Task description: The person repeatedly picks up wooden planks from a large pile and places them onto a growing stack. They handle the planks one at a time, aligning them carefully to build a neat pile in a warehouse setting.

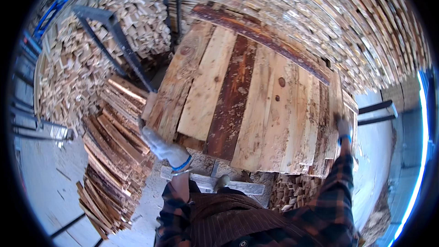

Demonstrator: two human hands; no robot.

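A stack of wooden boards (265,110) lies in front of me, pale planks side by side with one dark reddish-brown plank (233,93) among them. Across their far ends rests another dark board (260,41). My left hand (164,148), in a pale glove with a blue cuff, is at the stack's near left corner, its fingers stretched forward along the side, beside a plank end. At the right side, my right hand (342,127) is against the outermost boards; motion smears its fingers, so its grip cannot be made out. Sawdust speckles the planks.
Bundles of narrow wood strips (114,151) lie to the left, with a big heap of cut pieces (100,50) behind them. A dark metal frame (119,41) stands between. Stacked timber (329,13) fills the far side. Metal bars (377,112) jut out at right.
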